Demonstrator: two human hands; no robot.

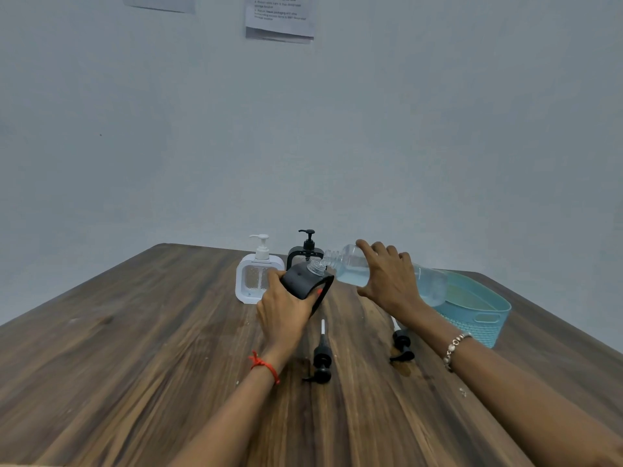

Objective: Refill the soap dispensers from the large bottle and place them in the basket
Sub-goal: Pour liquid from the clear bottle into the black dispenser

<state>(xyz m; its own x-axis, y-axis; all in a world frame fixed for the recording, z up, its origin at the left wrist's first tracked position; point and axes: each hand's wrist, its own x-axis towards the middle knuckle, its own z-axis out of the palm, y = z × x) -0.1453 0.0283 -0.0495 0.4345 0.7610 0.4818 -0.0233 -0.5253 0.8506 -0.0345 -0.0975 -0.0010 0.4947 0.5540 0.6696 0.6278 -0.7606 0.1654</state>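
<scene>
My left hand [285, 310] grips a black soap dispenser [303, 279] with no pump, tilted to the right, its clear neck open. My right hand [387, 281] holds the large clear bottle [354, 267] on its side, pale blue liquid inside, its open mouth touching the dispenser's neck. Behind stand a white dispenser [258, 276] and a second black dispenser [307, 251], both with pumps on. Two black pumps [322, 360] [402, 345] lie loose on the table. The teal basket [485, 315] sits at the right, partly hidden by the bottle and my arm.
The wooden table [151, 348] runs to a pale wall, with its back edge just behind the dispensers. A small wet patch [404, 368] lies beside the right pump. Papers [279, 18] hang on the wall above.
</scene>
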